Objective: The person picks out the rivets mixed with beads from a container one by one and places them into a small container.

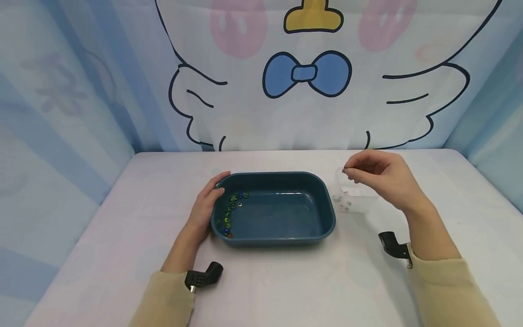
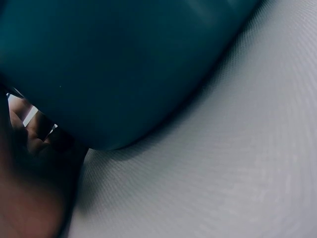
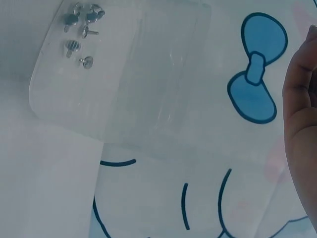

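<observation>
My left hand (image 1: 202, 211) holds the left end of a dark teal plastic basin (image 1: 273, 241), thumb and fingers at its rim. Along the basin's left side, glass marbles (image 1: 227, 220) lie in a curved row, mostly green and yellow with some blue. A small shiny metal piece (image 1: 239, 204) sits beside them. My right hand (image 1: 386, 175) is raised over a clear plastic container (image 1: 359, 204), pinching a tiny dark metal piece (image 1: 344, 170) between thumb and fingertips. Several silver screws with wide round heads (image 3: 73, 45) lie together at one end of the container.
A pale cloth covers the table (image 1: 286, 286). Behind it hangs a printed curtain with a blue bow (image 1: 304, 72), and blue curtains flank both sides. The container stands just right of the basin. Each wrist carries a black camera mount (image 1: 206, 274).
</observation>
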